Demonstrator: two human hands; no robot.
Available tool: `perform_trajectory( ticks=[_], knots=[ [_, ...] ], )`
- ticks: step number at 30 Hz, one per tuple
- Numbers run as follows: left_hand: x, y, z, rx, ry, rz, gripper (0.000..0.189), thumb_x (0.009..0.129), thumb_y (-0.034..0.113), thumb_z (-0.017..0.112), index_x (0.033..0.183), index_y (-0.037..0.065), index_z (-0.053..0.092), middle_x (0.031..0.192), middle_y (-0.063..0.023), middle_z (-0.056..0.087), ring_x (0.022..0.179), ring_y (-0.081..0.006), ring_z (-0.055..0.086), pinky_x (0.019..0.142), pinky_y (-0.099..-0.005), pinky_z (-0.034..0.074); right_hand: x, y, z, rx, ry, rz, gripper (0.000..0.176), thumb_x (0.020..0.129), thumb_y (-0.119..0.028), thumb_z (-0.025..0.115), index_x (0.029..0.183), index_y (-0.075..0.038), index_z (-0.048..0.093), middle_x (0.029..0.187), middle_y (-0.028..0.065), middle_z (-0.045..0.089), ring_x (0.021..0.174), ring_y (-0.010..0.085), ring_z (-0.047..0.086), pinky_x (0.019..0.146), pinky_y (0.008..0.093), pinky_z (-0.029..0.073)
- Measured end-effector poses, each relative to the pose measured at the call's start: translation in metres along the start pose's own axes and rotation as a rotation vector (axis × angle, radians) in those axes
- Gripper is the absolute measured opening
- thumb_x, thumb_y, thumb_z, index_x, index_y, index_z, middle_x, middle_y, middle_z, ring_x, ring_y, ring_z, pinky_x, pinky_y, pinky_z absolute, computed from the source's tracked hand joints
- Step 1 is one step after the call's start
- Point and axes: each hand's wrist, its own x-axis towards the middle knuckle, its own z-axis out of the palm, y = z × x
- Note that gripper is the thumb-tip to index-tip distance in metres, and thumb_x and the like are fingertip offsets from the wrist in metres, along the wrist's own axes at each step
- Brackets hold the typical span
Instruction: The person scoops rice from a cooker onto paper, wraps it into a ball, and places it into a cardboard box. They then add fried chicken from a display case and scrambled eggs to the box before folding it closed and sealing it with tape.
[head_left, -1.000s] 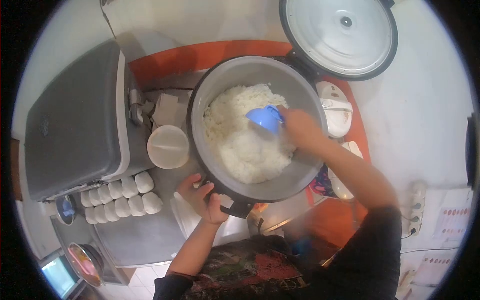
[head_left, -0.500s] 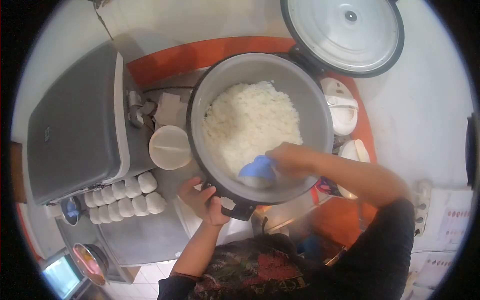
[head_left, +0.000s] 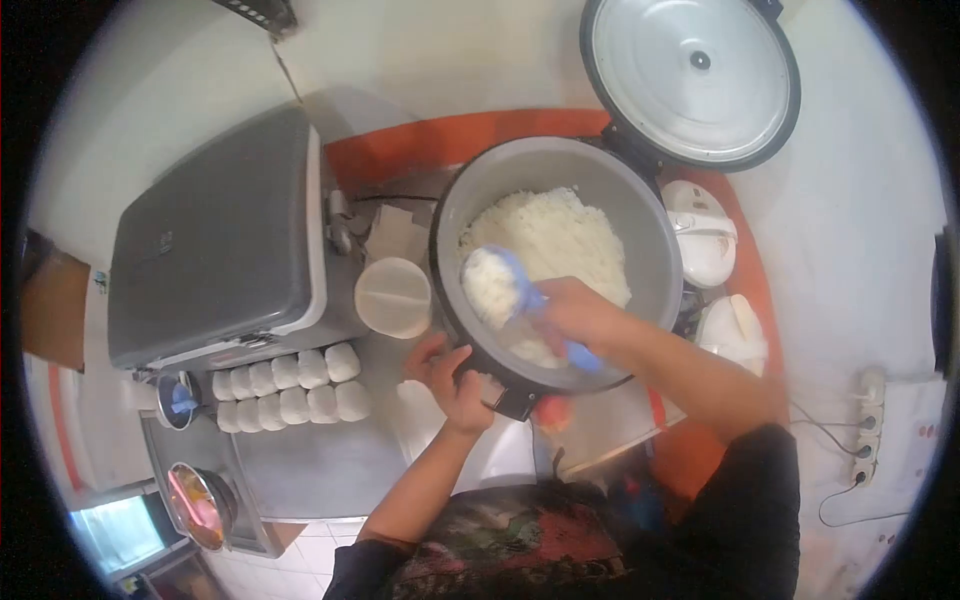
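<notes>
White rice (head_left: 560,240) fills part of a big round cooker pot (head_left: 655,270), whose lid (head_left: 690,80) stands raised behind it. My right hand (head_left: 575,320) is wrapped round the handle of a blue scoop (head_left: 512,285) above the pot. A heap of rice (head_left: 491,284) sits in the scoop, near the pot's left wall. My left hand (head_left: 450,380) is at the front left of the pot beside its black handle (head_left: 514,404), fingers apart; nothing shows in it.
A grey box-shaped container (head_left: 215,240) stands left. Before it are two rows of white wrapped bundles (head_left: 295,402). A round translucent lid (head_left: 393,298) lies by the pot. Small white cookers (head_left: 700,232) stand right; bowls (head_left: 200,505) sit lower left.
The scoop has come up from the rice and moved left, now heaped with rice. The whole view has shifted, with the pot and container now further right.
</notes>
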Motion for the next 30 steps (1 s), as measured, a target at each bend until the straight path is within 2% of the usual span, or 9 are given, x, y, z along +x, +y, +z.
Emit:
perform_trajectory(
  ticks=[7, 10, 13, 16, 19, 21, 23, 25, 30],
  knots=[
    [-0.059, -0.011, -0.050, 0.079, -0.137, -0.093, 0.040, 0.087, 0.014, 0.061, 0.125, 0.005, 0.051, 0.137, -0.0214, 0.038, 0.128, -0.0363, 0.036, 0.111, -0.0487, 0.026, -0.022, 0.026, -0.021, 0.503, -0.143, -0.013, 0.014, 0.095, -0.010, 0.058, 0.105, -0.004, 0.051, 0.078, 0.0058, 0.055, 0.051, 0.0107, 0.047, 0.045, 0.0292, 0.043],
    [-0.095, -0.049, -0.107, 0.284, -0.740, -0.167, 0.055, 0.087, 0.021, 0.065, 0.135, 0.004, 0.045, 0.143, -0.0206, 0.042, 0.128, -0.0376, 0.042, 0.113, -0.0485, 0.030, -0.072, 0.029, -0.006, 0.483, -0.154, -0.067, 0.014, 0.095, -0.009, 0.058, 0.105, -0.004, 0.050, 0.078, 0.0063, 0.055, 0.051, 0.0106, 0.047, 0.044, 0.0293, 0.044],
    [-0.131, -0.076, -0.141, 0.529, -0.966, -0.046, 0.076, 0.085, 0.031, 0.071, 0.147, 0.005, 0.036, 0.150, -0.0176, 0.041, 0.134, -0.0374, 0.042, 0.115, -0.0505, 0.031, -0.107, 0.056, 0.023, 0.473, -0.283, -0.079, 0.015, 0.095, -0.010, 0.058, 0.106, -0.003, 0.051, 0.076, 0.0065, 0.055, 0.051, 0.0108, 0.049, 0.042, 0.0296, 0.045],
    [-0.124, -0.067, -0.158, 0.667, -1.264, 0.023, 0.114, 0.067, 0.054, 0.081, 0.154, 0.004, 0.026, 0.161, -0.0170, 0.025, 0.150, -0.0347, 0.019, 0.124, -0.0518, 0.011, -0.124, 0.103, 0.070, 0.512, -0.322, 0.086, 0.018, 0.094, -0.011, 0.061, 0.108, -0.003, 0.053, 0.073, 0.0047, 0.054, 0.051, 0.0114, 0.050, 0.043, 0.0291, 0.044],
    [-0.136, -0.076, -0.165, 0.744, -1.309, 0.005, 0.120, 0.064, 0.057, 0.082, 0.155, 0.005, 0.025, 0.162, -0.0138, 0.025, 0.150, -0.0331, 0.022, 0.123, -0.0526, 0.013, -0.118, 0.146, 0.121, 0.536, -0.229, 0.207, 0.029, 0.093, -0.011, 0.062, 0.121, -0.005, 0.055, 0.071, 0.0017, 0.053, 0.048, 0.0105, 0.048, 0.044, 0.0279, 0.043],
    [-0.133, -0.074, -0.165, 0.735, -1.307, -0.038, 0.122, 0.063, 0.058, 0.082, 0.154, 0.002, 0.024, 0.162, -0.0141, 0.024, 0.150, -0.0331, 0.022, 0.123, -0.0533, 0.012, -0.067, 0.229, 0.152, 0.345, -0.092, -0.010, 0.053, 0.089, -0.006, 0.063, 0.140, -0.008, 0.048, 0.079, 0.0062, 0.057, 0.057, 0.0172, 0.056, 0.052, 0.0335, 0.048],
    [-0.143, -0.078, -0.169, 0.727, -1.250, -0.019, 0.122, 0.062, 0.058, 0.082, 0.154, 0.000, 0.024, 0.161, -0.0144, 0.025, 0.150, -0.0330, 0.023, 0.123, -0.0539, 0.012, -0.013, 0.318, 0.187, -0.370, 0.258, -0.460, 0.065, 0.087, -0.002, 0.060, 0.148, -0.014, 0.042, 0.089, 0.0096, 0.058, 0.069, 0.0238, 0.060, 0.061, 0.0383, 0.051],
    [-0.150, -0.076, -0.172, 0.717, -1.216, -0.028, 0.123, 0.061, 0.057, 0.083, 0.153, -0.001, 0.025, 0.161, -0.0147, 0.027, 0.149, -0.0328, 0.024, 0.123, -0.0541, 0.012, -0.005, 0.347, 0.202, -0.762, 0.384, -0.640, 0.072, 0.085, 0.000, 0.057, 0.152, -0.019, 0.038, 0.098, 0.0121, 0.058, 0.079, 0.0296, 0.061, 0.069, 0.0424, 0.052],
    [-0.151, -0.068, -0.172, 0.702, -1.169, -0.103, 0.125, 0.059, 0.054, 0.086, 0.152, -0.001, 0.025, 0.159, -0.0150, 0.030, 0.149, -0.0313, 0.024, 0.122, -0.0532, 0.014, -0.002, 0.338, 0.209, -0.881, 0.317, -0.359, 0.074, 0.088, 0.003, 0.048, 0.154, -0.027, 0.034, 0.099, 0.0137, 0.056, 0.086, 0.0346, 0.060, 0.078, 0.0449, 0.051]
  ],
)
